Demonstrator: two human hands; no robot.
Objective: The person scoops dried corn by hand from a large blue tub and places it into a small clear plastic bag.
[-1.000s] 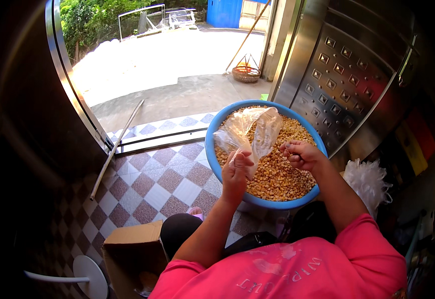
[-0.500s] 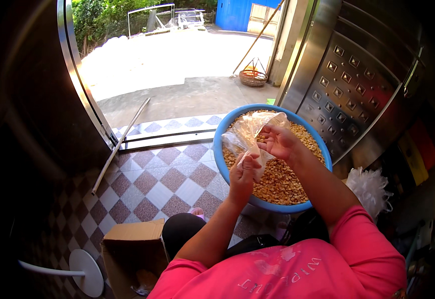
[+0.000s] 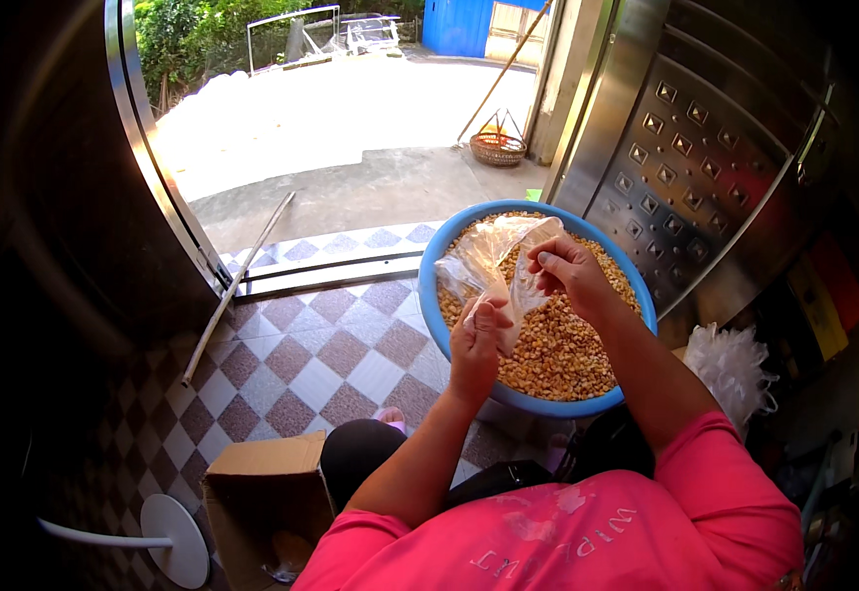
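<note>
We steady the clear plastic bag (image 3: 493, 264) over yellow corn kernels (image 3: 559, 360) in the round blue tub (image 3: 431, 317), left hand (image 3: 478, 340) gripping it firmly; whether the right hand (image 3: 569, 274) grips, we cannot tell.

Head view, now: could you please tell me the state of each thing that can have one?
Blue tub: filled with yellow kernels
Left grip: closed on the clear bag
Clear bag: crumpled
Right grip: fingers bent, close by the bag; contact unclear
Cardboard box: open
Metal door: standing open
Pole: slanted across the door sill
Basket: upright, outside
</note>
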